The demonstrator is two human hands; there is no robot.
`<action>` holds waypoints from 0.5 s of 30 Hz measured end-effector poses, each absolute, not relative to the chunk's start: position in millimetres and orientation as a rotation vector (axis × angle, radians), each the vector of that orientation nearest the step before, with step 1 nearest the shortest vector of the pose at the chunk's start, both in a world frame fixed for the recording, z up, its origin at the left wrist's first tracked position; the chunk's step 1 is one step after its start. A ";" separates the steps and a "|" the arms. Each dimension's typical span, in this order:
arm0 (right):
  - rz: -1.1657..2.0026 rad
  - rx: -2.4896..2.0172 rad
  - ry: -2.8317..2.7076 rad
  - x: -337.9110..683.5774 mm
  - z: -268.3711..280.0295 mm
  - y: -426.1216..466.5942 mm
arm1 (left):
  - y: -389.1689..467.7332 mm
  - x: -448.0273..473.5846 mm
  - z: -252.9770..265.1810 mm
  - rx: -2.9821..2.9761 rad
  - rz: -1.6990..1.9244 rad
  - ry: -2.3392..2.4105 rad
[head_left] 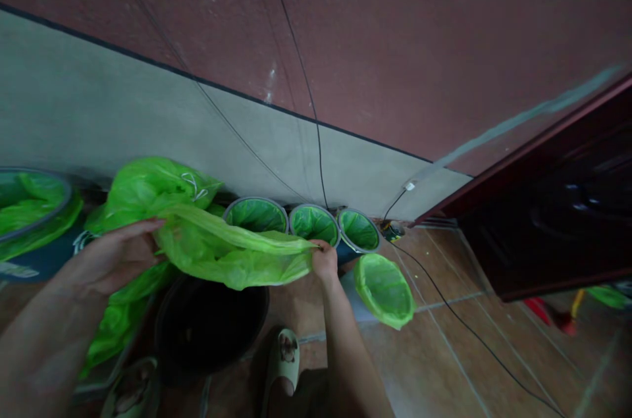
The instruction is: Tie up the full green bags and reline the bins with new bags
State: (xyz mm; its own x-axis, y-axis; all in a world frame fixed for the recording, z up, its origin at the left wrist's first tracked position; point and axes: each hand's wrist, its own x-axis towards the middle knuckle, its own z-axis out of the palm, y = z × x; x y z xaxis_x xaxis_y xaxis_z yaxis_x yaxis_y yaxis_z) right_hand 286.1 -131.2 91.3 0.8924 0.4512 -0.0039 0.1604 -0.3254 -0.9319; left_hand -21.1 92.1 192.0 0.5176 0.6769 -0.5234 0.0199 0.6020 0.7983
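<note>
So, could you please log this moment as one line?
left hand: holds green bag | right hand: pinches bag's other end | below: unlined black bin | by wall: three lined bins

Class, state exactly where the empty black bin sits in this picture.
In the head view, the black bin stands on the floor at lower left, under the green bag stretched between both hands, beside the slipper.

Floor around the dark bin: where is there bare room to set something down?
Bare tiles lie right of the tipped lined bin, crossed by a black cable. Crowded along the wall: three lined bins, bags, dark bin.
</note>
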 end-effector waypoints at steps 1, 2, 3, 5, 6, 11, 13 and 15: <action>0.328 -1.871 -0.410 286.4 90.9 -130.4 | 92.0 -23.4 195.4 0.832 0.464 0.929; 0.345 -1.837 -0.359 286.3 90.9 -129.9 | 92.0 -25.9 198.5 0.817 0.479 0.919; 0.361 -1.804 -0.309 286.0 91.2 -129.6 | 91.9 -28.4 201.2 0.804 0.493 0.923; 0.393 -1.744 -0.251 284.5 92.5 -129.9 | 91.3 -32.6 204.4 0.806 0.503 0.960; 0.399 -1.715 -0.230 283.7 93.3 -130.2 | 90.9 -33.9 204.8 0.823 0.495 0.978; 0.291 -1.667 -0.174 284.1 98.6 -133.2 | 90.0 -32.4 193.2 1.096 0.585 1.049; 0.203 -1.683 -0.190 286.0 101.4 -134.5 | 90.2 -30.0 185.5 1.417 0.762 1.242; 0.129 -1.663 -0.215 286.7 104.8 -135.5 | 90.0 -27.8 178.8 1.762 1.026 1.469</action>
